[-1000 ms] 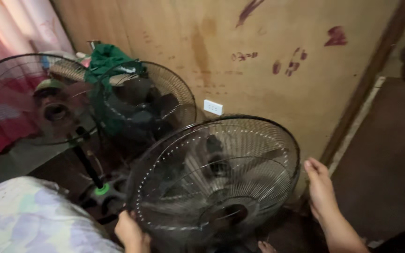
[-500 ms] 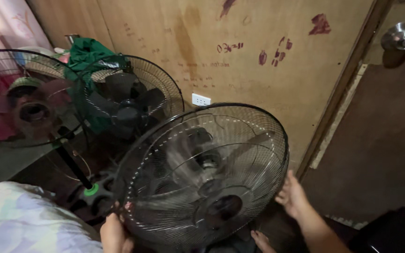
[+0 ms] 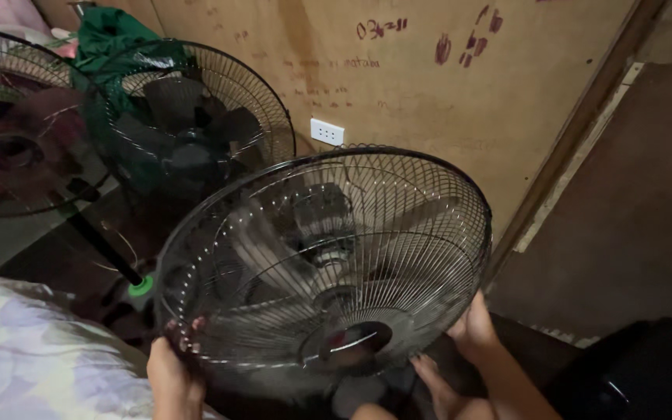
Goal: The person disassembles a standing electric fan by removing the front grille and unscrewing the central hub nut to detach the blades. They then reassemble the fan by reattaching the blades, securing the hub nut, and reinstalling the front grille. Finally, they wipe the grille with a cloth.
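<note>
Both hands now grip the fan point(image 3: 328, 272) by its wire guard: the left hand point(image 3: 173, 369) clamped on the lower left rim, the right hand point(image 3: 472, 330) pressed to the lower right rim, having moved in from the side. Between the grips the fan sits closer and tilted up, seemingly under control. Two more fans point(image 3: 188, 124) stand beyond it, against the wall point(image 3: 429, 93).

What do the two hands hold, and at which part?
Both hold the nearest fan by its wire guard rim: left hand at the lower left edge, right hand at the lower right.
</note>
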